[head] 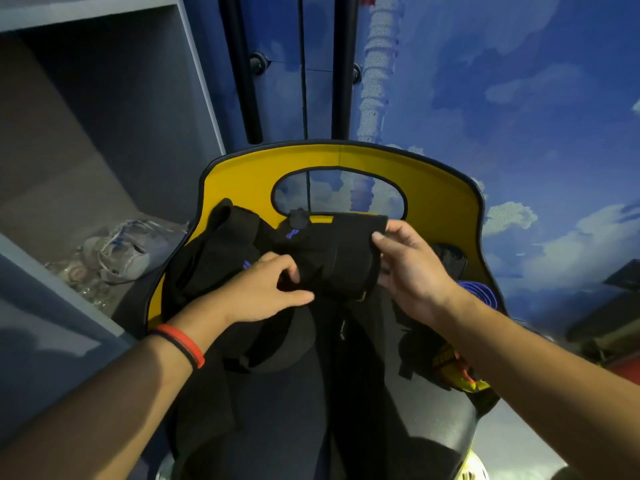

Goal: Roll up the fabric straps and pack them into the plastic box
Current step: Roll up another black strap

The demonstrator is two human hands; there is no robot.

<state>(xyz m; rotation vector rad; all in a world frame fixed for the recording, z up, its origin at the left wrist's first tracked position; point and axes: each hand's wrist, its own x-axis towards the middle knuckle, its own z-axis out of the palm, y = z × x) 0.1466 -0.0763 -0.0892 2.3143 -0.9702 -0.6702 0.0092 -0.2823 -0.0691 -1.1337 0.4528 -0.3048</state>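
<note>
Blue wall panels painted with clouds fill the background, with a grey shelf unit to the left holding a pair of pale sneakers. In front of the person stands a chair with a yellow back and an oval cut-out, and its seat is heaped with dark fabric. Both hands are raised over that heap with a black fabric strap between them, partly wound into a thick bundle. The left hand, which wears a red and black wristband, curls its fingers and thumb into the bundle's left side. The right hand pinches the right end, thumb on top and fingers tucked behind. A loose tail of the strap hangs down from the bundle toward the seat, so the rolling step looks to be in hand and not finished. A purple strap, seemingly coiled, lies at the seat's right edge, just beyond the right wrist. No plastic box can be made out in this view, so packing seems some way off. The next move probably calls for turning the bundle to take up the hanging tail while both grips stay tight enough that the wound layers do not slacken, then finding the box, which would need a change of view.
</note>
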